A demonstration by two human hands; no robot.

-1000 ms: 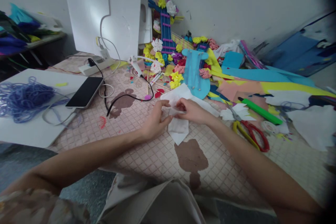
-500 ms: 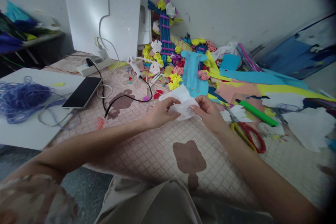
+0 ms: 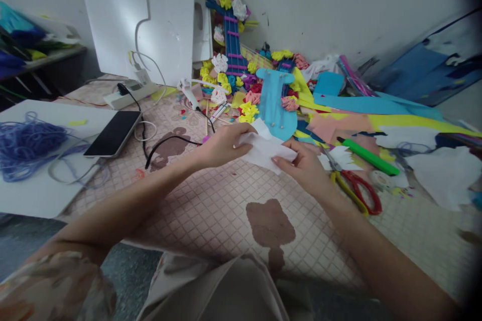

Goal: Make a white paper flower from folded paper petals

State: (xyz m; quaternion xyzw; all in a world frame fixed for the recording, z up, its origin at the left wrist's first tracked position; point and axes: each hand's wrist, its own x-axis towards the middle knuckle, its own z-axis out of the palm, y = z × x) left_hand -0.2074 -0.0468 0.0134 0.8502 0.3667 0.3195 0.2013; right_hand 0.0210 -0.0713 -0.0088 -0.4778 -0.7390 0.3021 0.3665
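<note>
A white piece of tissue paper (image 3: 264,150) is held up a little above the patterned mat (image 3: 211,210), between both of my hands. My left hand (image 3: 222,144) pinches its left edge with thumb and fingers. My right hand (image 3: 307,166) grips its right lower edge, fingers curled under it. Just behind the paper lies a light blue foam guitar shape (image 3: 277,105).
Scissors with red and yellow handles (image 3: 354,188) and a green marker (image 3: 367,156) lie right of my right hand. A black phone (image 3: 113,133) on a cable, a power strip (image 3: 130,94), a glue gun (image 3: 190,93), blue yarn (image 3: 28,145) on a white board, paper flowers and foam sheets surround.
The paper hung down in a point a second ago. My hands have lifted it and drawn it out sideways, so it now lies flatter between them.
</note>
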